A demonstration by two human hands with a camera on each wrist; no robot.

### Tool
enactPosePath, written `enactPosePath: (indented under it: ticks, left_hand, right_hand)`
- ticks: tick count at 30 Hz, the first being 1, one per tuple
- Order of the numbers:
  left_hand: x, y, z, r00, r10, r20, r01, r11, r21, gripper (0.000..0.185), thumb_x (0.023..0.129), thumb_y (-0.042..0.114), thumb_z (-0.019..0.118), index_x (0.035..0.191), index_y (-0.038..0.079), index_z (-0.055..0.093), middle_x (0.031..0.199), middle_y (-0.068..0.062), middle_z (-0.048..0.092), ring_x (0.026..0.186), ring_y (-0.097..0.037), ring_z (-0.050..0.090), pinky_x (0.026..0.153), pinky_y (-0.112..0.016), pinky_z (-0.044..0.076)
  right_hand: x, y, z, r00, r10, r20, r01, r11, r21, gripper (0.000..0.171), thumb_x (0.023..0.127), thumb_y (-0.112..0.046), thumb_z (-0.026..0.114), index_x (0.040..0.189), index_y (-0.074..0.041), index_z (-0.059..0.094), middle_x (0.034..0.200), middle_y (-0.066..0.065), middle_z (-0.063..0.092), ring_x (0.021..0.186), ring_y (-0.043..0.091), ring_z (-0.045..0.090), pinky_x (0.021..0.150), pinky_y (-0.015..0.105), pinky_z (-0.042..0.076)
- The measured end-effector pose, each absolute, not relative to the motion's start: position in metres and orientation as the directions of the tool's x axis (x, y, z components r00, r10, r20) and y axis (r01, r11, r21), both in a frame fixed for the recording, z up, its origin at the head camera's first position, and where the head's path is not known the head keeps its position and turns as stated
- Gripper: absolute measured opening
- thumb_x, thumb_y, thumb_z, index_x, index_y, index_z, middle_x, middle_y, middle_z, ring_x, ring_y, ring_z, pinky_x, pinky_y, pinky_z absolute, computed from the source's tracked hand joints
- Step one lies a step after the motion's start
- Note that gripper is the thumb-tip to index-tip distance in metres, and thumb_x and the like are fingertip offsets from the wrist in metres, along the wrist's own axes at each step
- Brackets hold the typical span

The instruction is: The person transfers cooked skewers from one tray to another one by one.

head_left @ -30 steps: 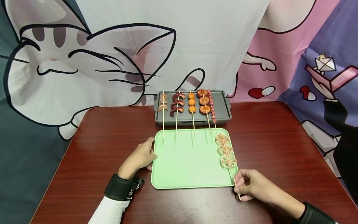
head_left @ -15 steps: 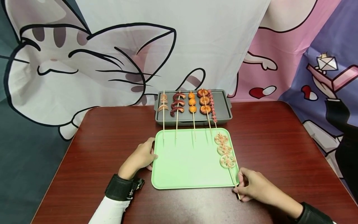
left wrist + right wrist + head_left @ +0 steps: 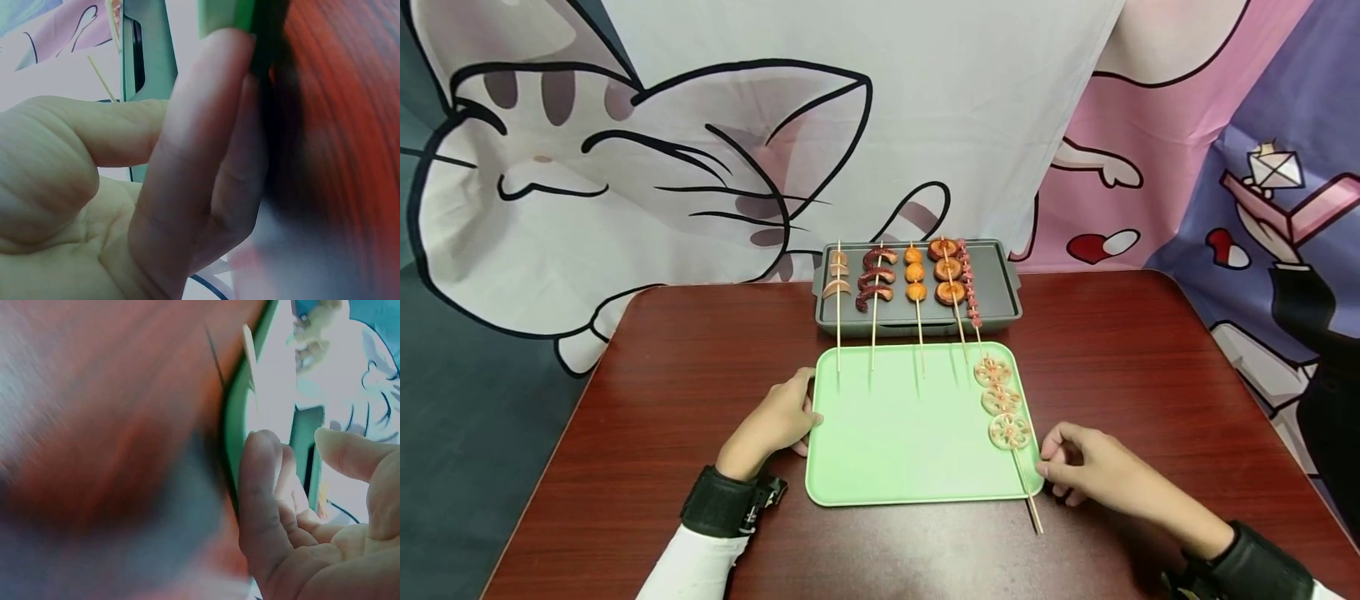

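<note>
A pale green tray (image 3: 895,450), smooth plastic with rounded corners and a low raised rim, lies flat on the dark red wood-grain counter (image 3: 647,400). Along its right side rests the lotus root skewer (image 3: 1004,410): three round, lacy slices pierced with holes, threaded on a thin bamboo stick whose bare end runs over the tray's near right corner onto the counter.

The left hand (image 3: 772,423) rests against the tray's left rim, fingers loosely straight along the edge and not wrapped round it; the left wrist view shows a finger pressed to the green rim (image 3: 226,15). The right hand (image 3: 1093,477) lies on the counter just beside the tray's right edge, fingers relaxed and grasping nothing, its fingertips at the rim and close to the stick without pinching it. In the right wrist view the fingertips (image 3: 262,456) meet the green rim (image 3: 234,419).

Behind the tray stands a grey rectangular grill pan (image 3: 1000,287) of matte metal, carrying five skewers (image 3: 914,283) of curved, round and ring-shaped pieces; their sticks reach over the tray's far edge. A cloth with cartoon drawings (image 3: 625,167) hangs behind.

Both wrist views are blurred, with much of each filled by palm and counter. The right forearm is cut off at the lower edge.
</note>
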State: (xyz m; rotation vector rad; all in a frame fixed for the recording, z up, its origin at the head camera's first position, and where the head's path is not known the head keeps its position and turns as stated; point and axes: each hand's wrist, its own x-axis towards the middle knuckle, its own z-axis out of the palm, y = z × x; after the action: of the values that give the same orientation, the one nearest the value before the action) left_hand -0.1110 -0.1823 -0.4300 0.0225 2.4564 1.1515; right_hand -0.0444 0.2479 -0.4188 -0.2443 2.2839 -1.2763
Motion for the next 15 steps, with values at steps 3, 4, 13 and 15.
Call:
enactPosePath:
  ticks: [3,4,13,15]
  left_hand:
    - [-0.112,-0.182,-0.43,-0.909,0.19,-0.372,-0.163,0.658,0.735,0.07,0.094,-0.008,0.066,0.155,-0.001,0.033,0.085,-0.016,0.052,0.05,-0.023,0.063,0.045,-0.036,0.061]
    - [-0.112,-0.182,-0.43,-0.908,0.19,-0.374,-0.165,0.66,0.733,0.07,0.095,-0.008,0.066,0.155,0.0,0.033,0.085,-0.016,0.052,0.05,-0.023,0.063,0.045,-0.036,0.061]
    - [-0.111,-0.182,-0.432,-0.906,0.187,-0.381,-0.171,0.662,0.73,0.07,0.095,-0.007,0.066,0.156,0.0,0.033,0.085,-0.016,0.053,0.052,-0.024,0.063,0.046,-0.036,0.062]
    - [-0.111,-0.182,-0.431,-0.906,0.186,-0.381,-0.17,0.664,0.728,0.07,0.095,-0.007,0.066,0.156,0.0,0.033,0.085,-0.016,0.052,0.052,-0.024,0.063,0.046,-0.035,0.061]
  right_hand:
    - [-0.055,0.25,-0.414,-0.873,-0.369,-0.32,0.081,0.537,-0.84,0.023,0.098,-0.016,0.071,0.103,0.002,0.058,0.085,0.01,0.065,0.074,0.017,0.07,0.059,0.033,0.065]
    - [-0.058,0.251,-0.412,-0.879,-0.362,-0.311,0.079,0.531,-0.844,0.022,0.098,-0.015,0.07,0.105,0.003,0.058,0.087,0.011,0.065,0.075,0.017,0.071,0.061,0.033,0.065]
    - [-0.083,0.253,-0.398,-0.922,-0.331,-0.201,0.008,0.503,-0.864,0.035,0.101,-0.015,0.068,0.124,0.01,0.06,0.104,0.017,0.07,0.092,0.012,0.072,0.077,0.03,0.066]
    - [-0.089,0.252,-0.396,-0.93,-0.324,-0.176,-0.001,0.48,-0.877,0.038,0.102,-0.015,0.066,0.129,0.011,0.059,0.111,0.022,0.07,0.096,0.014,0.072,0.08,0.031,0.066]
